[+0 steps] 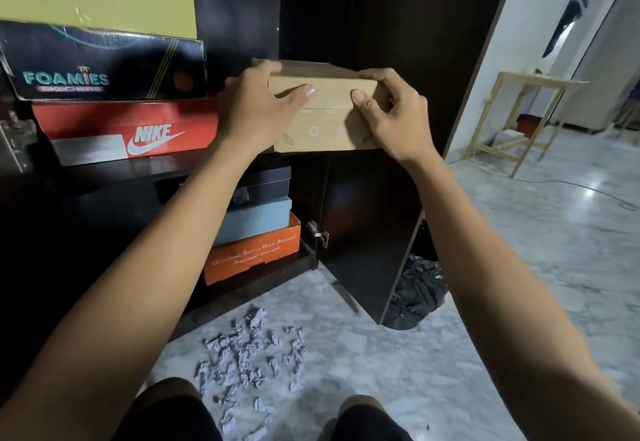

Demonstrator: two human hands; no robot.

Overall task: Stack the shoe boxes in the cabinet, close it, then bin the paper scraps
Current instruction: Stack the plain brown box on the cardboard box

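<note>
The person held a plain brown cardboard shoe box (323,108) out in front of the open dark wooden cabinet (381,25), level with the shelf that carried the red Nike box (131,132). The left hand (256,108) clasped the box's left end, fingers curled over the top edge and thumb flat across the near face. The right hand (384,115) gripped the right end the same way, thumb pressed on the front panel. So the box was squeezed between two hands, not pinched by fingertips.

It looked light to me: both wrists were relaxed and the cardboard showed no sag. The walls seemed stiff enough, though thin card of that kind would probably dent under a hard squeeze. The matte surface would likely not slip. Holding it by the two short ends, as here, seemed the sound choice for sliding it in.

Whether it rested on the shelf or hung in the air, I could not tell, since the hands and forearms covered that edge. The cabinet's depth was lost in shadow. Whether the box held shoes was hidden. Crumpled grey paper scraps (249,354) lay on the marble floor (519,267) below, and a black plastic bag (417,288) sat half hidden behind the open cabinet door (367,239).
</note>
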